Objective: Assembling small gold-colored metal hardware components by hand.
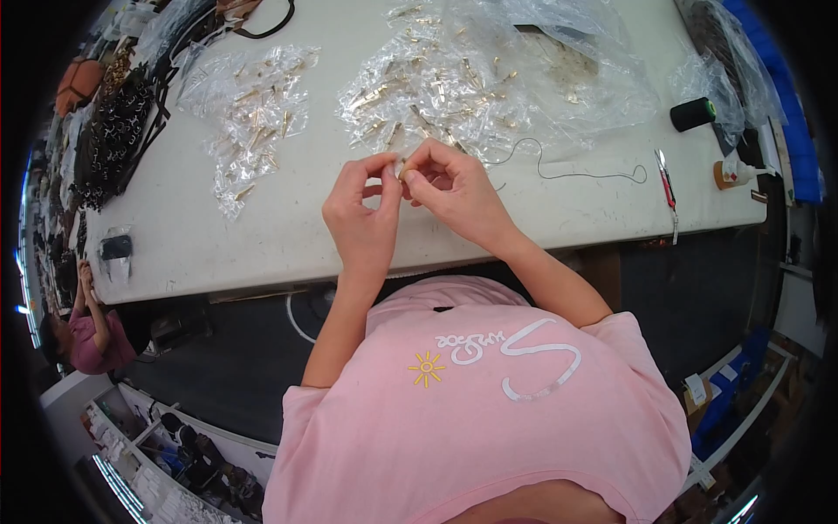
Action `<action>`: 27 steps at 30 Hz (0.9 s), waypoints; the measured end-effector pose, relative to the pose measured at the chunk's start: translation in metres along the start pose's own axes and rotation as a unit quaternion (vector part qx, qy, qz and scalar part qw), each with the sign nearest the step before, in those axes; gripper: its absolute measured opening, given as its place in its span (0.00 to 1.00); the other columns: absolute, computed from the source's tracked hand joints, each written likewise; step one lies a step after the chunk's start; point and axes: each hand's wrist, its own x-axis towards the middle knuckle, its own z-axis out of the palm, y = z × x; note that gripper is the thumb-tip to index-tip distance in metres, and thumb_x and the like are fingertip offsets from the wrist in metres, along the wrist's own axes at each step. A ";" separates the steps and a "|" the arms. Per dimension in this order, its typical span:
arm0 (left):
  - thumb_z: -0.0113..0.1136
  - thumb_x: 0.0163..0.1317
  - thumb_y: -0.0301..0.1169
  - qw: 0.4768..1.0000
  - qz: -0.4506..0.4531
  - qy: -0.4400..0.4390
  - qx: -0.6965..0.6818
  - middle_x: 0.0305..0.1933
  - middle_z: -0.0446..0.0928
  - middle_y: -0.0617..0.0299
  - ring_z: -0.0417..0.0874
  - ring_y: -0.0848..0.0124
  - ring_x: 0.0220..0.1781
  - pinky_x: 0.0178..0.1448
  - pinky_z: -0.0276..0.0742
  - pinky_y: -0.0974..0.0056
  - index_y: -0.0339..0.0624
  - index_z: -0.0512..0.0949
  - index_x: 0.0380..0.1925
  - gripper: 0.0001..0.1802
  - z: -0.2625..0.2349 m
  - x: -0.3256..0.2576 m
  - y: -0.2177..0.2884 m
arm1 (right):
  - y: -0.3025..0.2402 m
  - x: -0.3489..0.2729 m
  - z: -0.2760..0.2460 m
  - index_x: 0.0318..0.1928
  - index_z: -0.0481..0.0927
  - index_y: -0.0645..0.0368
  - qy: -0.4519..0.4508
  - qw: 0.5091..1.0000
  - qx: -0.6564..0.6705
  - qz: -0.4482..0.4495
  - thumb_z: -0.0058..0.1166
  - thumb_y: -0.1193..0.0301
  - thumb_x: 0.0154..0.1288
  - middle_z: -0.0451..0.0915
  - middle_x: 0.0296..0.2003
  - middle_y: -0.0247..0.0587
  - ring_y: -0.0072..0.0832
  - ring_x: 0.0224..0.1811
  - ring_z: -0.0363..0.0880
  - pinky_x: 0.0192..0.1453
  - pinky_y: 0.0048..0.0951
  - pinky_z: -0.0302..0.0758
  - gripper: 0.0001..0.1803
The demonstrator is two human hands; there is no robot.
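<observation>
Both hands are raised just above the white tabletop (262, 236), close together and touching at the fingertips. The left hand (362, 214) and the right hand (454, 192) pinch a small gold-coloured metal piece (402, 168) between thumbs and forefingers; the piece is mostly hidden by the fingers, and its shape cannot be told.

Just beyond the hands lies a heap of small clear bags (419, 96) holding similar gold pieces. A second, smaller heap of bags (253, 113) lies further to the left. A dark thread (567, 170) trails across the tabletop to the right of the hands. Near the right edge lie a pair of red-handled snips (667, 185), a dark green spool of thread (693, 113), and a small glue bottle (735, 173).
</observation>
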 end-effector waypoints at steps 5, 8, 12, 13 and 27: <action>0.62 0.59 0.18 0.990 0.109 0.010 0.093 0.32 0.79 0.59 0.82 0.69 0.32 0.35 0.80 0.67 0.36 0.82 0.39 0.08 0.003 -0.008 0.001 | -0.004 0.000 0.000 0.37 0.75 0.65 0.007 0.998 -0.049 -0.040 0.59 0.68 0.67 0.83 0.31 0.40 0.23 0.32 0.81 0.37 0.27 0.78 0.11; 0.62 0.58 0.17 0.986 0.126 0.009 0.107 0.29 0.77 0.59 0.81 0.70 0.27 0.31 0.76 0.66 0.37 0.83 0.38 0.08 0.002 -0.008 0.002 | 0.003 0.000 -0.003 0.37 0.75 0.65 -0.011 0.998 -0.047 -0.037 0.57 0.68 0.68 0.83 0.30 0.42 0.26 0.31 0.82 0.35 0.29 0.78 0.11; 0.61 0.61 0.18 0.993 0.090 -0.019 0.074 0.29 0.79 0.60 0.81 0.73 0.28 0.34 0.78 0.68 0.35 0.83 0.37 0.06 0.001 -0.008 0.004 | 0.001 -0.001 -0.007 0.34 0.74 0.65 -0.020 0.994 -0.098 -0.041 0.55 0.69 0.68 0.79 0.22 0.44 0.27 0.24 0.78 0.29 0.31 0.74 0.11; 0.61 0.62 0.18 0.995 0.070 -0.027 0.069 0.30 0.81 0.60 0.82 0.75 0.30 0.37 0.79 0.70 0.34 0.83 0.37 0.05 0.000 -0.008 0.006 | -0.002 0.000 -0.007 0.34 0.74 0.65 -0.020 0.994 -0.098 -0.041 0.55 0.69 0.68 0.79 0.22 0.44 0.27 0.24 0.78 0.29 0.31 0.74 0.11; 0.64 0.54 0.14 0.967 0.200 0.012 0.156 0.29 0.75 0.59 0.77 0.72 0.28 0.33 0.74 0.69 0.35 0.80 0.35 0.09 0.013 -0.013 -0.001 | 0.012 0.008 -0.009 0.38 0.73 0.65 0.023 0.998 -0.008 -0.055 0.53 0.70 0.70 0.81 0.28 0.42 0.27 0.29 0.81 0.33 0.29 0.78 0.09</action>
